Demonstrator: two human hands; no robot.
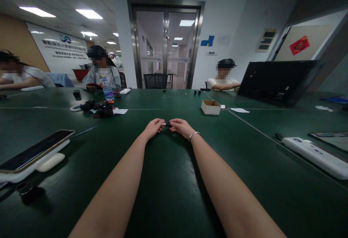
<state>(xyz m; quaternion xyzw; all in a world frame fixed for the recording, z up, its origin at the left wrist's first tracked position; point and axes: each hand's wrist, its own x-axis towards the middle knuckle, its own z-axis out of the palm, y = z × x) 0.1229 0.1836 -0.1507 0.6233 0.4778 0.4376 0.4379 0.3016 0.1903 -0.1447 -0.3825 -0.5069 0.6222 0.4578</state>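
Note:
Both my arms reach forward over the dark green table [165, 180], and the hands meet near its middle. My left hand [154, 127] is closed in a pinch on the light end of a small black-and-silver piece [166, 124]. From the other side, my right hand [179, 126] pinches the black end of the same piece. It looks like a small connector or plug, but it is too small to name surely. A silver bracelet [194, 135] circles my right wrist. The fingers hide most of the piece.
Left lie a phone on a white stand [38, 149], a white oval case [50, 162], a black cable bundle [99, 109] and a water bottle [107, 91]. Right are a small open box [211, 107], a power strip [315, 154] and a monitor [277, 82]. Several people sit around the table.

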